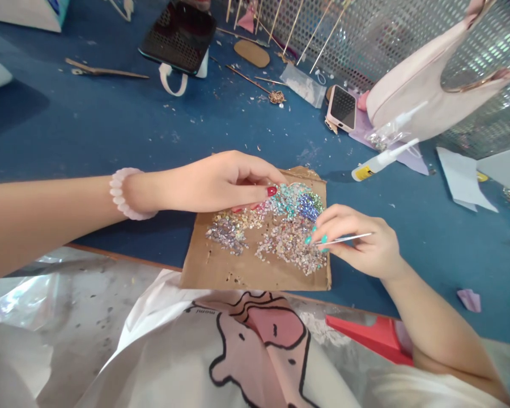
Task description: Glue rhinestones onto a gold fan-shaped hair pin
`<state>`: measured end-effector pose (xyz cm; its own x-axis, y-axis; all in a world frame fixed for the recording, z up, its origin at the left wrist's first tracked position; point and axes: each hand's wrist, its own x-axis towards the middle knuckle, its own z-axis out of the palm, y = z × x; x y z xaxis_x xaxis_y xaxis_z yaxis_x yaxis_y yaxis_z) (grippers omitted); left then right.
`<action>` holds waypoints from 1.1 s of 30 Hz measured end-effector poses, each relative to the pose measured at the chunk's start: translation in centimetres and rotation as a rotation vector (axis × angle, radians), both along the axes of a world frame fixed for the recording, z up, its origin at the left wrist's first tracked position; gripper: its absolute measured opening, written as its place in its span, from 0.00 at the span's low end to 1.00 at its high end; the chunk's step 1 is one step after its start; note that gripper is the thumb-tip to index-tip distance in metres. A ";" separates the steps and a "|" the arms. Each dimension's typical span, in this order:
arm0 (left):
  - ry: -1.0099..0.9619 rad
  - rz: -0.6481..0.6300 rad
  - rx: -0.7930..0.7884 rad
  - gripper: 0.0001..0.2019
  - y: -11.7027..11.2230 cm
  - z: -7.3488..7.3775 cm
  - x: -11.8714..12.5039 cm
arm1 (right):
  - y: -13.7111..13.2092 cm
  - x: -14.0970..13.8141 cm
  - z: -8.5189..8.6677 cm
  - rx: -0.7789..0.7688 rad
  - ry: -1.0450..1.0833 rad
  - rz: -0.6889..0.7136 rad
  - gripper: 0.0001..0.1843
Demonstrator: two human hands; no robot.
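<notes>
On the table's near edge lies a flat piece of cardboard (255, 277), with small glittering rhinestones (295, 243) spread over it in pinkish, gold and silver patches. Teal and blue stones (291, 199) cluster at its far right. My left hand (223, 181) reaches over the cardboard from the left, thumb and fingers curled together beside the teal stones. Whatever those fingers grip is hidden. At the cardboard's right edge, my right hand (361, 241) is closed on a pair of slim tweezers (344, 239), their tips low over the pale stones.
A glue bottle (382, 161) lies to the right of the cardboard. Further back are a pink phone (342, 107), a plastic bag (304, 85), a dark tablet-like device (181, 37) and a wooden clip (106, 72). A perforated metal screen (323, 34) stands behind.
</notes>
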<state>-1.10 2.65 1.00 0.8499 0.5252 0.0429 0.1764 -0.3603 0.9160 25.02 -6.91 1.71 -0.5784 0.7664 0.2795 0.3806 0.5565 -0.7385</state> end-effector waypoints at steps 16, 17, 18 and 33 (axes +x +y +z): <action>0.040 0.021 0.057 0.18 -0.1 0.2 0.0 | 0.0 0.3 0.7 -0.040 -0.134 0.189 0.03; 0.039 0.021 0.064 0.19 -0.1 0.2 0.0 | 0.0 0.3 0.7 -0.037 -0.138 0.191 0.02; 0.040 0.021 0.071 0.19 -0.1 0.2 0.0 | 0.0 0.3 0.7 -0.031 -0.144 0.192 0.02; 0.063 0.009 0.102 0.19 0.0 0.2 -0.2 | -0.6 0.0 1.2 0.071 -0.207 0.233 0.03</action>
